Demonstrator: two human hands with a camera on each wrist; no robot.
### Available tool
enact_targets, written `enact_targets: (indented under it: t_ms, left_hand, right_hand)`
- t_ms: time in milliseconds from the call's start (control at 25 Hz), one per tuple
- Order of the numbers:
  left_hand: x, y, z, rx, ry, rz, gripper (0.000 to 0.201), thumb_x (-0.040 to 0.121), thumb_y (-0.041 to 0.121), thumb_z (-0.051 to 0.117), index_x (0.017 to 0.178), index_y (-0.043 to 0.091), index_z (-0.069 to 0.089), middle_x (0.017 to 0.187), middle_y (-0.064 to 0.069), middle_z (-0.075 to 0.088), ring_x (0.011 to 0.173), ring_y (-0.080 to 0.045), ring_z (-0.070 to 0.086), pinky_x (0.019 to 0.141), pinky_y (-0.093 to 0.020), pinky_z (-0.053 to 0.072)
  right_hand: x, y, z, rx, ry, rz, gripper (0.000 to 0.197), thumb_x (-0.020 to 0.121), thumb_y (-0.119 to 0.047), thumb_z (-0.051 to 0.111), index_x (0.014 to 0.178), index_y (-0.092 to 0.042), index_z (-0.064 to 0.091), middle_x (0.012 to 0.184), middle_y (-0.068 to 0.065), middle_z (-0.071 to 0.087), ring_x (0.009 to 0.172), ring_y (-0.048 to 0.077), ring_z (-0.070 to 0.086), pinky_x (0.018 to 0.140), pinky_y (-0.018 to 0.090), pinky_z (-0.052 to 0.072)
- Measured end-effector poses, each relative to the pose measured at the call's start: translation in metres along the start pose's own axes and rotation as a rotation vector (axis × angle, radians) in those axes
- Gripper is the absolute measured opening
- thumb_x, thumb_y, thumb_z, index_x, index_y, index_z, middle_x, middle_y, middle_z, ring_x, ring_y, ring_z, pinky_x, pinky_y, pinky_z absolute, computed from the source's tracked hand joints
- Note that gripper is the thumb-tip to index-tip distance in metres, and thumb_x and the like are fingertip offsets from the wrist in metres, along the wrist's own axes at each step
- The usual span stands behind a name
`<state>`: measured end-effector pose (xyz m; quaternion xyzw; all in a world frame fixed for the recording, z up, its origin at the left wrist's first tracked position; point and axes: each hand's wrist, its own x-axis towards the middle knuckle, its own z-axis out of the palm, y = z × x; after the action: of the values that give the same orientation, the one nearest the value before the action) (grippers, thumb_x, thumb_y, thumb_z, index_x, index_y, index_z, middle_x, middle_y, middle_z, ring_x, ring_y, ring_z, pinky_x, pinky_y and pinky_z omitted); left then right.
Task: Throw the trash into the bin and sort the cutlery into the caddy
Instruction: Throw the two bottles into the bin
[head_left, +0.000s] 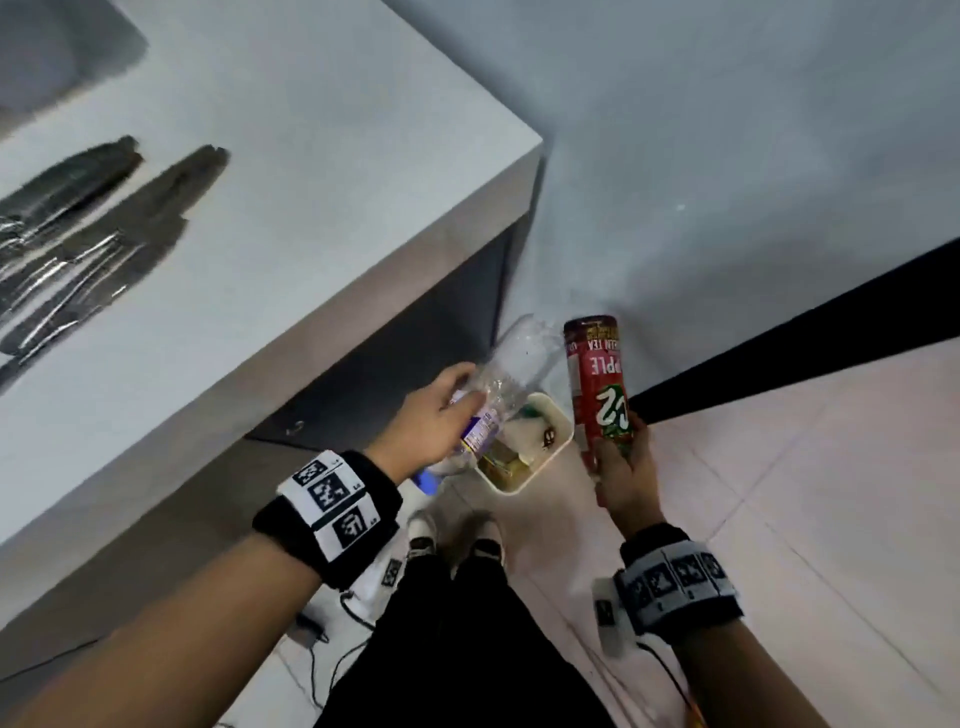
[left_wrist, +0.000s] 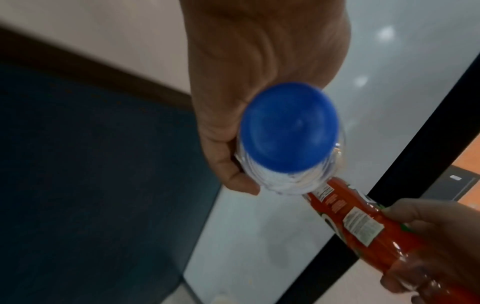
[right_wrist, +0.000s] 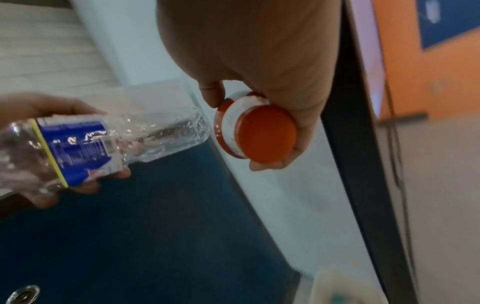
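Observation:
My left hand (head_left: 441, 415) grips a clear plastic bottle (head_left: 509, 374) with a blue label and blue cap (left_wrist: 289, 126), held over a small cream bin (head_left: 558, 447) on the floor. My right hand (head_left: 621, 467) grips a red tea bottle (head_left: 597, 384) by its cap end, orange cap (right_wrist: 265, 134) toward the wrist, just right of the bin. The bin holds several pieces of trash. Blurred cutlery (head_left: 78, 244) lies on the white table (head_left: 311, 182) at the left. The clear bottle (right_wrist: 103, 144) and red bottle (left_wrist: 355, 222) almost meet above the bin.
The table's corner (head_left: 530, 145) juts out above a dark blue cabinet front (head_left: 415, 364) next to the bin. A black strip (head_left: 779, 338) runs along the wall base. My legs and shoes (head_left: 457, 540) stand on the tiled floor, with cables (head_left: 337, 649) trailing left.

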<state>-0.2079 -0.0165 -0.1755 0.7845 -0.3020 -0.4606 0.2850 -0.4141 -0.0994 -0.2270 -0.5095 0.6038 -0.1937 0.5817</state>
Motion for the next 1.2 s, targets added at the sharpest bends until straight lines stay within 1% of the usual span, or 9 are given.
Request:
enact_targets:
  t_ms: [120, 280, 400, 560, 640, 720, 880, 1000, 1200]
  left_hand:
    - [0.041, -0.034, 0.038, -0.018, -0.005, -0.202, 0.038, 0.089, 0.032, 0.052, 0.126, 0.021, 0.052, 0.122, -0.011, 0.062, 0.105, -0.030, 0.064, 0.088, -0.032, 0.050]
    - [0.095, -0.088, 0.085, 0.005, -0.051, -0.325, 0.048, 0.079, 0.032, 0.059, 0.117, 0.005, 0.048, 0.106, -0.013, 0.062, 0.079, -0.030, 0.068, 0.056, -0.024, 0.048]
    - [0.141, -0.134, 0.118, 0.101, -0.124, -0.372, 0.055, 0.069, 0.043, 0.058, 0.099, -0.003, 0.056, 0.100, -0.020, 0.070, 0.065, -0.021, 0.070, 0.045, -0.018, 0.045]
    - [0.191, -0.193, 0.166, 0.247, -0.188, -0.418, 0.048, 0.083, 0.035, 0.061, 0.117, 0.003, 0.049, 0.110, -0.012, 0.062, 0.089, -0.026, 0.060, 0.068, -0.023, 0.044]
    - [0.207, -0.213, 0.187, 0.273, -0.205, -0.396, 0.054, 0.083, 0.031, 0.062, 0.127, 0.005, 0.044, 0.122, -0.015, 0.060, 0.106, -0.030, 0.061, 0.083, -0.026, 0.049]
    - [0.228, -0.230, 0.208, 0.307, -0.227, -0.359, 0.057, 0.082, 0.030, 0.064, 0.131, 0.009, 0.042, 0.127, -0.017, 0.058, 0.112, -0.032, 0.059, 0.092, -0.031, 0.050]
    - [0.264, -0.249, 0.239, 0.304, -0.294, -0.233, 0.064, 0.082, 0.024, 0.066, 0.140, 0.016, 0.038, 0.127, -0.013, 0.059, 0.112, -0.029, 0.061, 0.091, -0.031, 0.049]
    - [0.278, -0.258, 0.244, 0.284, -0.345, -0.176, 0.065, 0.085, 0.019, 0.061, 0.143, 0.019, 0.033, 0.133, -0.010, 0.053, 0.115, -0.028, 0.057, 0.099, -0.032, 0.047]
    - [0.264, -0.253, 0.217, 0.302, -0.183, -0.204, 0.045, 0.086, 0.011, 0.057, 0.131, 0.011, 0.052, 0.135, -0.009, 0.052, 0.118, -0.026, 0.055, 0.098, -0.026, 0.042]
  right_hand:
    - [0.023, 0.058, 0.021, 0.038, -0.021, 0.368, 0.045, 0.083, -0.023, 0.051, 0.125, -0.009, 0.039, 0.088, 0.010, 0.056, 0.059, 0.017, 0.049, 0.042, 0.017, 0.038]
    - [0.066, 0.129, 0.051, 0.026, 0.019, 0.596, 0.041, 0.081, -0.024, 0.050, 0.120, -0.011, 0.043, 0.092, 0.016, 0.059, 0.069, 0.026, 0.054, 0.057, 0.030, 0.041]
    - [0.101, 0.177, 0.076, 0.033, 0.031, 0.643, 0.036, 0.088, -0.015, 0.049, 0.123, -0.009, 0.041, 0.096, 0.016, 0.053, 0.060, 0.022, 0.048, 0.053, 0.025, 0.038]
    - [0.145, 0.250, 0.109, 0.046, 0.067, 0.618, 0.060, 0.089, -0.011, 0.052, 0.140, -0.019, 0.022, 0.118, 0.014, 0.054, 0.077, 0.028, 0.058, 0.051, 0.029, 0.046]
    - [0.159, 0.275, 0.119, -0.012, 0.083, 0.566, 0.061, 0.082, -0.017, 0.059, 0.132, -0.027, 0.025, 0.123, 0.016, 0.058, 0.093, 0.035, 0.063, 0.067, 0.047, 0.057]
    - [0.177, 0.299, 0.128, -0.094, 0.097, 0.522, 0.058, 0.077, -0.023, 0.063, 0.124, -0.029, 0.031, 0.121, 0.017, 0.058, 0.098, 0.037, 0.063, 0.080, 0.053, 0.056]
    - [0.207, 0.316, 0.131, -0.163, 0.046, 0.522, 0.061, 0.084, -0.024, 0.061, 0.138, -0.029, 0.034, 0.118, 0.011, 0.044, 0.105, 0.035, 0.057, 0.092, 0.043, 0.053]
    - [0.217, 0.319, 0.123, -0.349, -0.095, 0.524, 0.052, 0.090, -0.023, 0.054, 0.140, -0.020, 0.039, 0.136, 0.018, 0.045, 0.122, 0.033, 0.051, 0.100, 0.031, 0.041]
    - [0.204, 0.298, 0.116, -0.474, -0.145, 0.520, 0.038, 0.091, -0.014, 0.048, 0.128, -0.010, 0.054, 0.134, 0.013, 0.057, 0.122, 0.026, 0.053, 0.096, 0.025, 0.041]
